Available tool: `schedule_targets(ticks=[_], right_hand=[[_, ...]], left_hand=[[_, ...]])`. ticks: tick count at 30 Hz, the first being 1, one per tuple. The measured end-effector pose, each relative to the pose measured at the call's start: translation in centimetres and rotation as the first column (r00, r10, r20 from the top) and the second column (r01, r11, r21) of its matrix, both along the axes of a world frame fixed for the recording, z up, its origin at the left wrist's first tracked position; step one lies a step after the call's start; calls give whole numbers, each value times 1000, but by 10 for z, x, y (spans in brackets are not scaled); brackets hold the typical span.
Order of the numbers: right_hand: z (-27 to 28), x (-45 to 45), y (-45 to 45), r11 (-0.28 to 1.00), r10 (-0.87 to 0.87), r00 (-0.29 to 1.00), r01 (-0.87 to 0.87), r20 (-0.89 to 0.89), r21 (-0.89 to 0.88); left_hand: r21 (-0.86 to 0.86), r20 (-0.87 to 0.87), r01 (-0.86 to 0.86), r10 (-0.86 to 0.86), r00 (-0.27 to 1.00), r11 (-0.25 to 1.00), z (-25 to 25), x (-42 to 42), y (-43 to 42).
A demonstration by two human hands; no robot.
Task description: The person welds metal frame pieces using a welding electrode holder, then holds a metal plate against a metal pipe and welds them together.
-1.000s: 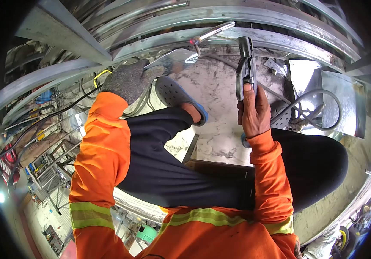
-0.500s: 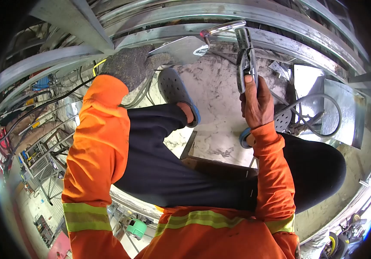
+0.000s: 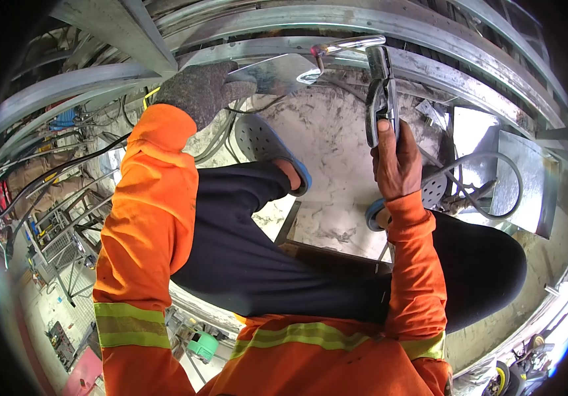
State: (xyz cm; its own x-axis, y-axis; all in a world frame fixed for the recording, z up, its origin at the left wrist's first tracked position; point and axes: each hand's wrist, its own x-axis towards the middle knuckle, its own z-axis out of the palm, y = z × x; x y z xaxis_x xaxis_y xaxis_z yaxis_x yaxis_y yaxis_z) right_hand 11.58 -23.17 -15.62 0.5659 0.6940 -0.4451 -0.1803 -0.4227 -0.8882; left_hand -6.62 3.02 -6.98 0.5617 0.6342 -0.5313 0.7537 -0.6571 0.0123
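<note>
The right hand (image 3: 397,162) is closing around the locking pliers (image 3: 381,86), which are extending from its fingers toward 12 o'clock, their long axis running nearly 12-to-6. The gloved left hand (image 3: 198,92) is gripping a metal plate (image 3: 274,74) pointing toward 3 o'clock. Beyond the pliers' head, the bent metal rod (image 3: 353,43) is lying flatter than one second earlier, its bend facing 9 o'clock.

I count two hands (image 3: 195,92) (image 3: 397,165), one gray glove (image 3: 195,92), two shoes (image 3: 257,140) (image 3: 434,190) with holes, one metal clamp (image 3: 382,92), one thin metal plate (image 3: 274,74), two orange sleeves (image 3: 145,224) (image 3: 416,270) and two dark pant legs (image 3: 231,231) (image 3: 482,270).
</note>
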Motion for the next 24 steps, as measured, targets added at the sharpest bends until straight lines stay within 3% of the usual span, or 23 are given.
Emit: schedule_targets(ticks=[9, 19, 24], right_hand=[[-6, 0, 1, 999, 43, 998, -44, 54, 20], [-9, -5, 1, 999, 33, 996, -36, 84, 34], [-7, -5, 3, 999, 29, 994, -32, 102, 35]], left_hand=[[158, -13, 95, -94, 995, 983, 3, -2, -8], [149, -37, 106, -101, 994, 983, 10, 5, -12], [127, -127, 78, -62, 990, 989, 18, 13, -16]])
